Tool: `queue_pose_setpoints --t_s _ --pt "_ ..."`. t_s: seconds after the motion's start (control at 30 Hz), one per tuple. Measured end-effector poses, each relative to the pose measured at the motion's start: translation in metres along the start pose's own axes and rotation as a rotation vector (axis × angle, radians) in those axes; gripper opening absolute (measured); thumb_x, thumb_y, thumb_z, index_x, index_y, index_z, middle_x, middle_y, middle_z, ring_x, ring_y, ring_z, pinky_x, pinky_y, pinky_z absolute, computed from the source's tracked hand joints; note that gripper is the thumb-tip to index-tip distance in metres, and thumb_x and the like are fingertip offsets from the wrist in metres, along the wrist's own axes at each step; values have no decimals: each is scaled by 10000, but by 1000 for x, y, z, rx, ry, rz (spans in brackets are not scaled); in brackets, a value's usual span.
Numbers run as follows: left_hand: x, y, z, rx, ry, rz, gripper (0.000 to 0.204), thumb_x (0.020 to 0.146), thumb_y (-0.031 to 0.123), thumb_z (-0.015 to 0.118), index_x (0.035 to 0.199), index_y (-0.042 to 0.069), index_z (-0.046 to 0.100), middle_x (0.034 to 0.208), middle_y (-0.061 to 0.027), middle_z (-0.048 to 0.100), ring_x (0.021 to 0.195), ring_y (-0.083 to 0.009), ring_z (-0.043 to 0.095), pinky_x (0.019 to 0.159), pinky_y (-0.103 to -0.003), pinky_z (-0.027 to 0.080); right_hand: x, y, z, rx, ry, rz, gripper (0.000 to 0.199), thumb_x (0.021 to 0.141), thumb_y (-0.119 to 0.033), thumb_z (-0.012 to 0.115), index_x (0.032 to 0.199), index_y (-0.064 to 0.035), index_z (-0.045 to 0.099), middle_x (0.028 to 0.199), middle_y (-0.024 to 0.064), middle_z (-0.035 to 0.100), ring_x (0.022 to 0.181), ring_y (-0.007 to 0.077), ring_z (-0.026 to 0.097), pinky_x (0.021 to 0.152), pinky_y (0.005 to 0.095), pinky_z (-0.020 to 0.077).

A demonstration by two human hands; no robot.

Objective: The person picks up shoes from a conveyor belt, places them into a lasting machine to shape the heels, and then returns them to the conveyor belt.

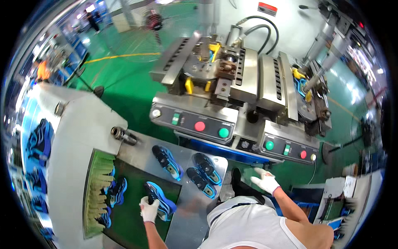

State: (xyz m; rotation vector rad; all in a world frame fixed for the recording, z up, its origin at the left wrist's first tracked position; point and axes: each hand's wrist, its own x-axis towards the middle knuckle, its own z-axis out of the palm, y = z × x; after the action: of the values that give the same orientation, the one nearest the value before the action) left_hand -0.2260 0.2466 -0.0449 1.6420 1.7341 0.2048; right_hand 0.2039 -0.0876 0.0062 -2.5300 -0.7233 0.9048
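White-gloved, my left hand (pixel 149 208) is closed on the near left side of a dark shoe with a blue sole (pixel 161 198). That shoe is at the right edge of a green conveyor belt (pixel 137 178). My right hand (pixel 265 181), also gloved, is held out in front of my right side with fingers apart and nothing in it. On the metal table beside the belt lie a single shoe (pixel 167 162) and, to its right, a pair: one shoe (pixel 207 168) close against another shoe (pixel 201 182).
Ahead stands a two-station press machine (pixel 224 70) with a left button panel (pixel 195 120) and a right button panel (pixel 288 143). More shoes (pixel 119 191) come through a fringed opening (pixel 96 191) on the left. A fan (pixel 154 20) stands beyond.
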Motion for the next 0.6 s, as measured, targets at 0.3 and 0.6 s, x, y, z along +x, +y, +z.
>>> queue_pose_setpoints --t_s 0.3,0.6 --pt "-89 228 70 -314 -146 770 691 766 198 852 1368 10 570 1304 -121 667 1143 -230 653 1031 -393 502 94 -111 13 1493 -1401 254 514 1069 -412 546 1426 -42 559 1324 117 653 1135 212 655 971 342 546" --pt "-88 387 114 -711 -392 842 547 844 -114 668 1373 2 588 1507 -219 516 1392 -304 521 1192 -424 392 87 -45 -163 1721 -701 -402 376 905 -16 712 1270 35 638 1191 119 714 1018 201 718 848 352 619"
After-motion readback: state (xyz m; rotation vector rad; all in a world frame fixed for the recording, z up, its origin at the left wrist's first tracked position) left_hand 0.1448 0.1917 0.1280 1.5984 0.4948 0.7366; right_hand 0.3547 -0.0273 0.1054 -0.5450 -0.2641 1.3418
